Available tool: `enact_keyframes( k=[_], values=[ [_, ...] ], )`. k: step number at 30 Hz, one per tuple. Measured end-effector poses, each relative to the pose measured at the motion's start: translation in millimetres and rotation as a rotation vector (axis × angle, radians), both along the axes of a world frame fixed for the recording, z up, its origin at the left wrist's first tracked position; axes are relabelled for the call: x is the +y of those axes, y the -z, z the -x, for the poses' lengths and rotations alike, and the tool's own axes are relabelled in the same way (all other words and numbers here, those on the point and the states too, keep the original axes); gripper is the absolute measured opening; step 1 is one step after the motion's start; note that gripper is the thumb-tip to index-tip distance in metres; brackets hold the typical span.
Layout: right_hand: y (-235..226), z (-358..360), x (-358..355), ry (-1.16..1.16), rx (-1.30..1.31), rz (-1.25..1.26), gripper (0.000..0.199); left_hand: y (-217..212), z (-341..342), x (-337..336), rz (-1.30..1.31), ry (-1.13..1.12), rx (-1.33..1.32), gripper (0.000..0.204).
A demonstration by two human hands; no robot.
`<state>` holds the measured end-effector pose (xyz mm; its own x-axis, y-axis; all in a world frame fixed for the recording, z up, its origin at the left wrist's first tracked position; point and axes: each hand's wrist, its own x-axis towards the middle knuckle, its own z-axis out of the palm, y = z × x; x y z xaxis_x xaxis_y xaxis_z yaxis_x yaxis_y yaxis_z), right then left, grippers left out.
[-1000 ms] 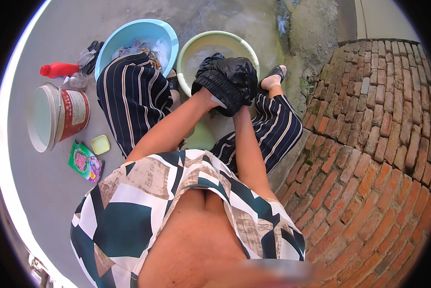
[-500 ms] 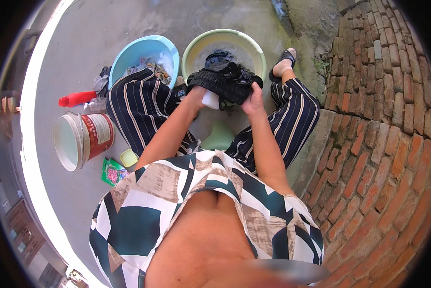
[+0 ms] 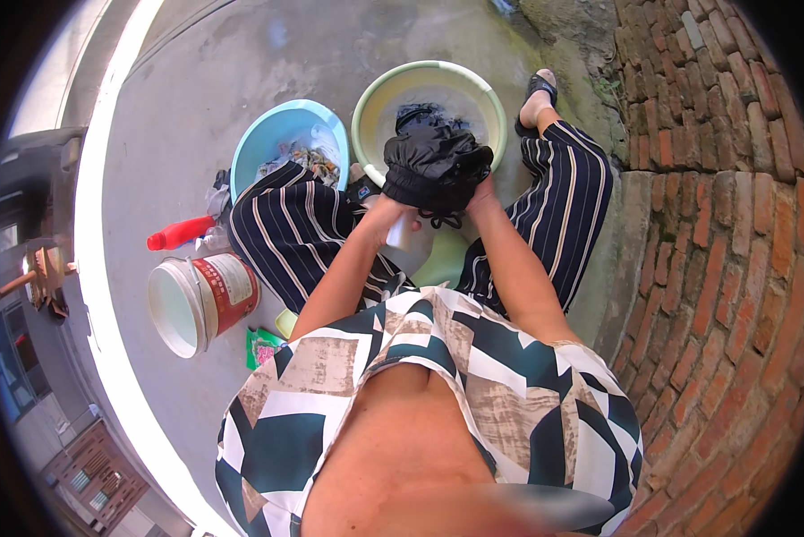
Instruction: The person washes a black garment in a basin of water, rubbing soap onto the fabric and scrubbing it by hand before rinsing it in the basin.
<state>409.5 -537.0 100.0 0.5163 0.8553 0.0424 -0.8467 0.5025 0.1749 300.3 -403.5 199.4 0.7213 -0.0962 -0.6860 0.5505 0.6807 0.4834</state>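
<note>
1. Over the pale green round plastic basin [image 3: 487,94], the left hand [image 3: 382,215] and right hand [image 3: 480,192] both clench a bunched, wet black garment [image 3: 436,164]; seemingly mid-wash.
2. More laundry waits in the light blue plastic basin [image 3: 257,143].
3. Leftward: red-labelled white bucket [image 3: 203,300], red bottle [image 3: 180,234], green sachet [image 3: 260,347].

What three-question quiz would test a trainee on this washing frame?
1. True or false: both hands grip the black garment.
2. Which basin lies right under the garment: A blue basin, B green basin, C white bucket?
3. What colour is the bottle lying beside the blue basin?

Key: 1 true: left hand and right hand both hold it. 2 B. 3 red.
</note>
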Motion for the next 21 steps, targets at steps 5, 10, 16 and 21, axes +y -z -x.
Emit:
enact_keyframes(
  k=[5, 10, 16, 21],
  values=[
    [-2, -2, 4, 0.105, -0.043, 0.219, 0.048, -35, -4, 32, -1.035, -0.319, 0.02, 0.025],
    [-31, 10, 10, 0.085, -0.089, 0.3, 0.045, -52, -59, -9, -1.649, -0.056, -0.77, 0.041],
    [-61, 28, 17, 0.082, 0.018, 0.475, 0.045, 4, -77, -32, -1.94, 0.375, -0.348, 0.031],
    [-66, 38, 19, 0.129, -0.047, 0.642, 0.045, 15, -76, -37, -1.902, 0.32, -0.204, 0.025]
  ],
)
